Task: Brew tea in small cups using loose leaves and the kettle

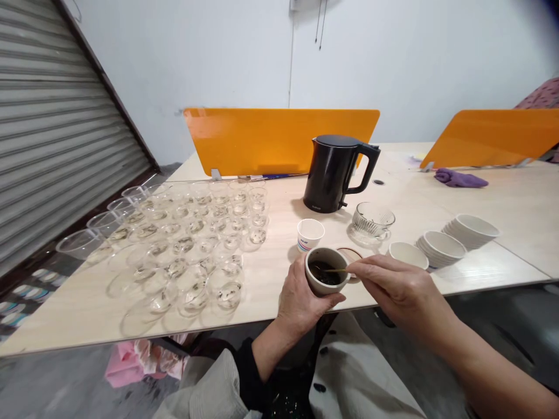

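Observation:
My left hand (303, 297) is wrapped around a pale cup (322, 289) tilted toward me near the table's front edge. Dark liquid with dark bits shows inside it. Between the fingertips of my right hand (393, 285) is a thin yellowish stick (335, 270), its far end down in the liquid. A round brown-rimmed item (351, 251) lies just behind the cup, partly hidden. Close behind stands a white paper cup (310, 234) with coloured stripes. Farther right is a ribbed glass cup (372, 220) on a clear saucer.
Several clear plastic cups (183, 247) with dark bits in them fill the left of the table. A black kettle (331, 174) stands behind the paper cup. Stacked paper cups (441, 250) lean at right, near a purple cloth (460, 178). Orange partitions (279, 139) stand at the back.

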Demonstrator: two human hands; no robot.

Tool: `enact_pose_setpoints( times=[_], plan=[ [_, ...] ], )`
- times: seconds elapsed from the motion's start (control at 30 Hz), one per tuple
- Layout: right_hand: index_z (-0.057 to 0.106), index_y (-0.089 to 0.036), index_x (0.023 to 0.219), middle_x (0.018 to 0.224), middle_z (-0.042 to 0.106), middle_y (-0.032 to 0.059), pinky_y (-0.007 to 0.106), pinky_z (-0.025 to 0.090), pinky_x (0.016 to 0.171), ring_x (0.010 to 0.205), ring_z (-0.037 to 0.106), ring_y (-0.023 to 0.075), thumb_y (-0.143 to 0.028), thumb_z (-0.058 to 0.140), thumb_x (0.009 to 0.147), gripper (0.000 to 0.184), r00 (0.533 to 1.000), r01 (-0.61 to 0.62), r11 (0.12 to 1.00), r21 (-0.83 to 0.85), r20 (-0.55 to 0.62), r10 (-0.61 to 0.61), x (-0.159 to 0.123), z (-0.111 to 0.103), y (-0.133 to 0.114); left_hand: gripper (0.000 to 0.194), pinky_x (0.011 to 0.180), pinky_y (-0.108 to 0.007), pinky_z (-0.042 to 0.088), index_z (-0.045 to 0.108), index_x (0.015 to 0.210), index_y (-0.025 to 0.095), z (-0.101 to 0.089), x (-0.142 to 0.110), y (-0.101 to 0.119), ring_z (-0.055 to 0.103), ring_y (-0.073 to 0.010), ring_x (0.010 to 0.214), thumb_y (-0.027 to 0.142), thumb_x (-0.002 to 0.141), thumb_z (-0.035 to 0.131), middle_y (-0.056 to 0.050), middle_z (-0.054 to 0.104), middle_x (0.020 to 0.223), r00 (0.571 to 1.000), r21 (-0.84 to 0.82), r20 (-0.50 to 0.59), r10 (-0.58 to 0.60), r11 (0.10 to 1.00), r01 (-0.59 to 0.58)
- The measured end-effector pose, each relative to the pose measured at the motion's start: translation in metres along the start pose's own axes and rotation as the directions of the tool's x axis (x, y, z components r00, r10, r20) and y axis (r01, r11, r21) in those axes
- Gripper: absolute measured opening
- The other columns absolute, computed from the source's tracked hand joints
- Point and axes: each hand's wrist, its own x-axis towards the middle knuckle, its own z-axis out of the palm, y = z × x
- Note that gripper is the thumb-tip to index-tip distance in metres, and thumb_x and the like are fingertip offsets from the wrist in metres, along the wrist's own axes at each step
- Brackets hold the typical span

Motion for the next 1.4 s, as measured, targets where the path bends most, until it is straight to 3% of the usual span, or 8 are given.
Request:
enact_pose_setpoints(
  times=[0.13,0.27,0.57,0.7,0.83,0.93,1.2,1.4],
  plan=[
    [0.078,-0.032,0.116,0.106,0.079,0.0035,0.031,0.060,0.071,0.087,0.075,0.0190,-0.021,0.055,0.100,0.029,1.000,0.021,0.999,0.031,0.018,-0.021,-0.002,-0.004,-0.002,0.100,0.107,-0.053,0.050,0.042,0.141,0.026,0.000,0.000,-0.001,0.061,-0.0338,0.127,0.036,0.059,0.098,-0.011,0.062,0.134,1.000,0.010,-0.004,0.021,1.000,-0.021],
    [0.079,-0.033,0.114,0.104,0.079,0.0025,0.031,0.061,0.073,0.088,0.075,0.0196,-0.027,0.061,0.099,0.024,0.998,-0.060,0.993,0.100,-0.001,0.061,-0.003,-0.009,-0.001,0.098,0.107,-0.052,0.051,0.042,0.140,0.026,0.000,-0.001,-0.002,0.061,-0.0335,0.126,0.040,0.060,0.098,-0.010,0.062,0.132,0.999,0.011,0.003,0.033,0.999,-0.033],
    [0.081,-0.030,0.099,0.095,0.081,0.0013,0.038,0.064,0.079,0.082,0.076,0.0228,-0.039,0.070,0.092,0.015,0.934,-0.271,0.952,0.145,-0.200,0.297,-0.004,-0.022,0.021,0.103,0.110,-0.052,0.049,0.039,0.143,0.025,0.000,0.000,-0.002,0.059,-0.0336,0.130,0.037,0.060,0.098,-0.012,0.060,0.136,1.000,0.001,0.003,0.030,1.000,-0.030],
    [0.081,-0.028,0.101,0.097,0.081,0.0030,0.035,0.063,0.077,0.084,0.077,0.0222,-0.033,0.067,0.095,0.016,0.966,-0.190,0.980,0.064,-0.166,0.198,-0.005,-0.014,0.020,0.103,0.110,-0.051,0.049,0.040,0.143,0.025,0.001,-0.001,-0.003,0.059,-0.0330,0.129,0.037,0.059,0.098,-0.011,0.060,0.136,1.000,0.012,0.001,0.031,0.999,-0.031],
    [0.081,-0.027,0.108,0.103,0.080,0.0049,0.029,0.060,0.072,0.087,0.077,0.0202,-0.024,0.062,0.099,0.021,1.000,-0.023,0.999,0.049,-0.020,0.024,-0.003,-0.004,0.010,0.104,0.109,-0.050,0.049,0.039,0.143,0.025,0.001,-0.001,-0.003,0.060,-0.0324,0.128,0.036,0.059,0.098,-0.011,0.060,0.136,0.999,0.025,0.005,0.032,0.999,-0.032],
    [0.080,-0.027,0.109,0.102,0.081,0.0045,0.027,0.059,0.070,0.085,0.076,0.0192,-0.024,0.063,0.098,0.020,1.000,-0.006,0.997,0.075,-0.008,0.007,-0.002,-0.006,0.004,0.105,0.109,-0.051,0.050,0.038,0.144,0.026,0.001,-0.001,-0.005,0.060,-0.0333,0.128,0.038,0.059,0.098,-0.011,0.060,0.136,0.999,0.030,-0.002,0.039,0.999,-0.039],
    [0.082,-0.027,0.099,0.095,0.082,0.0020,0.029,0.063,0.072,0.081,0.078,0.0206,-0.033,0.071,0.092,0.014,0.945,-0.256,0.961,0.109,-0.180,0.272,-0.002,-0.022,0.019,0.105,0.109,-0.052,0.050,0.038,0.144,0.026,0.002,0.000,-0.006,0.059,-0.0344,0.129,0.040,0.059,0.098,-0.011,0.060,0.135,1.000,0.042,0.005,0.028,0.999,-0.028],
    [0.083,-0.028,0.100,0.094,0.082,0.0015,0.029,0.064,0.069,0.078,0.078,0.0210,-0.041,0.074,0.088,0.020,0.890,-0.377,0.904,0.200,-0.193,0.414,-0.003,-0.023,0.023,0.107,0.111,-0.052,0.049,0.035,0.145,0.028,0.002,0.000,-0.006,0.058,-0.0342,0.132,0.039,0.060,0.098,-0.011,0.059,0.138,0.999,0.038,0.001,0.044,0.998,-0.044]
  ],
)
